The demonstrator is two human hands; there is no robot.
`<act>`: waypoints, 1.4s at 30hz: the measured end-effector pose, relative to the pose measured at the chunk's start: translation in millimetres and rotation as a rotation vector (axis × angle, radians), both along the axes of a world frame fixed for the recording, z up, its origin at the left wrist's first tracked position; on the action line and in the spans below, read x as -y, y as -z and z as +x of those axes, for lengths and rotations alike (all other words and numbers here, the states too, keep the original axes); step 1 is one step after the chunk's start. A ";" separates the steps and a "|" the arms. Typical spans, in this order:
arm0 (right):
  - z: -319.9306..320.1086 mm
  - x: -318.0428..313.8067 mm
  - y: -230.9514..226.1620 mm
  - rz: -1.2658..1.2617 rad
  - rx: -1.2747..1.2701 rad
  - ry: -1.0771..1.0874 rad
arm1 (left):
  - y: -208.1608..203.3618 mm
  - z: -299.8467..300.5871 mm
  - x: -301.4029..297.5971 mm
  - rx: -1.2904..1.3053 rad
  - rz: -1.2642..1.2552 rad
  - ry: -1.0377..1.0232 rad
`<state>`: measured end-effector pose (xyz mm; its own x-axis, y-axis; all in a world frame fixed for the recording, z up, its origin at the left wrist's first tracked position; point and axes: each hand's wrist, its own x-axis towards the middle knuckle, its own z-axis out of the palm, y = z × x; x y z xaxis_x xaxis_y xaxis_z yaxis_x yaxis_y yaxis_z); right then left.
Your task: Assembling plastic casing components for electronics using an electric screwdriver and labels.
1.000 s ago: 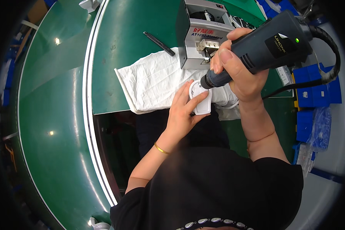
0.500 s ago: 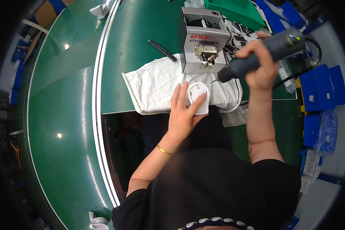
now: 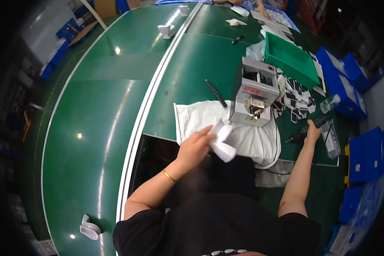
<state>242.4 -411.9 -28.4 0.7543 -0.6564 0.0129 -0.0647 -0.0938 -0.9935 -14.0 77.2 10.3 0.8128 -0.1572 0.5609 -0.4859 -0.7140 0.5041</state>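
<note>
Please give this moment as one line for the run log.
left hand: holds white part | right hand: on black power tool | around: grey machine, white cloth, green bin

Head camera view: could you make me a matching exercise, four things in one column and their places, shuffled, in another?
Things:
1. White plastic part
2. Electric screwdriver
3. Green bin
4. White cloth

Places:
A. Beyond the grey screw feeder
B. In the left hand
C. Along the near edge of the green table
D. In the right hand

Pairs: 1-B, 2-D, 3-A, 4-C
</note>
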 end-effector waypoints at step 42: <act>-192.7 -276.2 -44.0 -0.317 0.503 -0.965 | -27.0 -332.7 -226.3 -0.494 -0.134 -1.526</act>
